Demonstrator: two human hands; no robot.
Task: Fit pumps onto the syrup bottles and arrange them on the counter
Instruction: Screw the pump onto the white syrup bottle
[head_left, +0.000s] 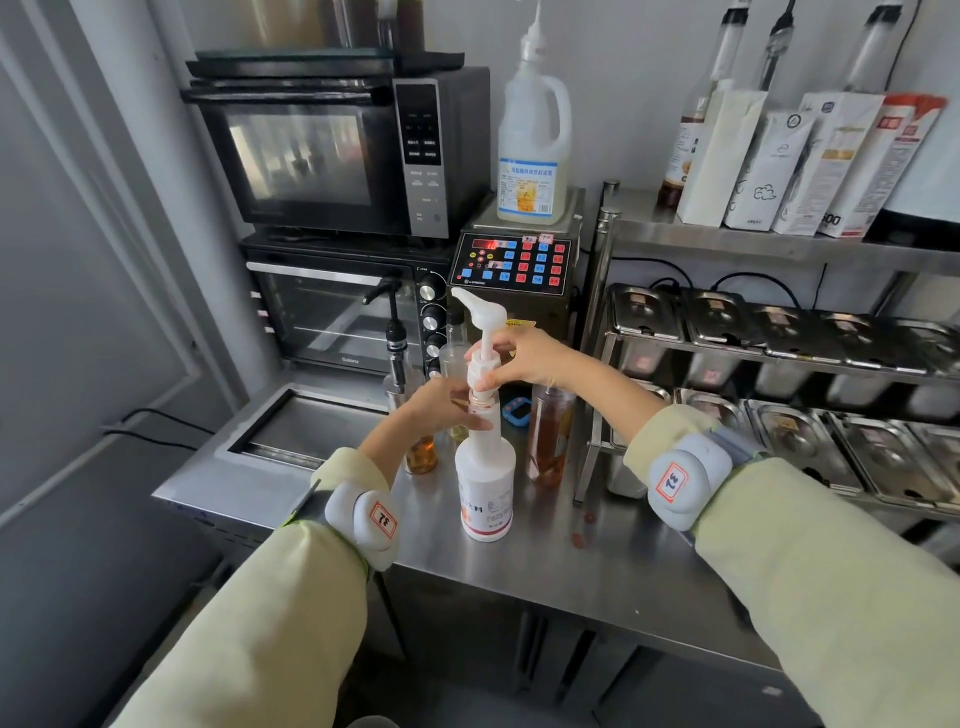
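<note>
A white syrup bottle (485, 483) stands upright on the steel counter (613, 571). A white pump (480, 332) sits in its mouth, spout pointing up and left. My left hand (441, 408) grips the bottle's neck. My right hand (524, 358) pinches the pump's collar just above the neck. Behind my left hand stands a glass bottle of amber syrup (420, 452) with a black pump (396, 332) fitted. Another clear glass bottle (454, 353) stands behind the white one. To the right is a bottle of amber liquid (549, 436) with no pump showing.
Two ovens (332, 218) are stacked at the back left beside a dispenser with a keypad (511, 265) and a large jug (532, 140) on top. A steel rack (779, 332) of lidded pans fills the right side. A recessed well (306, 421) lies left.
</note>
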